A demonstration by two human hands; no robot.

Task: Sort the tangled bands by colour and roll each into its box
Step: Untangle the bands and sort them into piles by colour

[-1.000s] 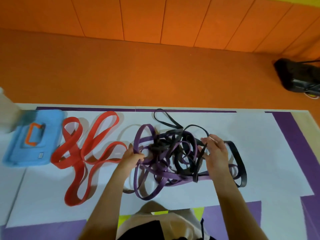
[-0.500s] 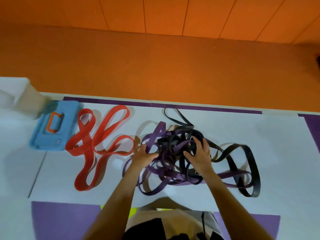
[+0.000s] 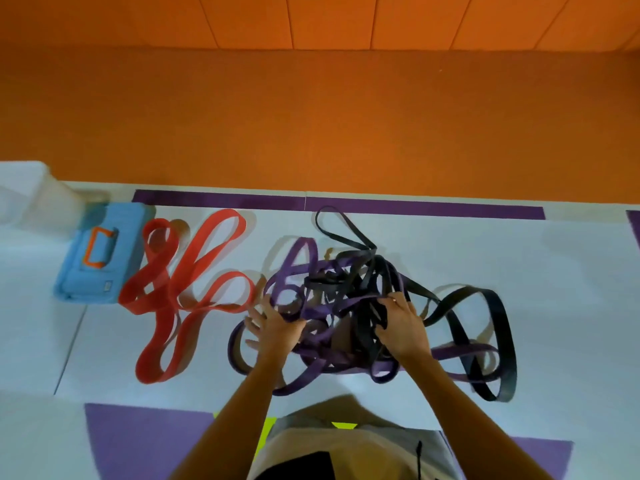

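A: What lies beyond the white surface (image 3: 554,271)?
B: Orange floor (image 3: 311,126) — then orange wall panels (image 3: 329,19).
A: And its edges?
B: A purple strip (image 3: 415,208) far side; a yellow-green patch (image 3: 266,434) near side.

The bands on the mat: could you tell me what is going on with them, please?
A person is untangling a knot of purple bands and black bands on the white mat. The left hand rests spread on purple loops, while the right hand curls its fingers into black strands. The red bands lie apart to the left, next to a blue box. Nothing is rolled or boxed yet.
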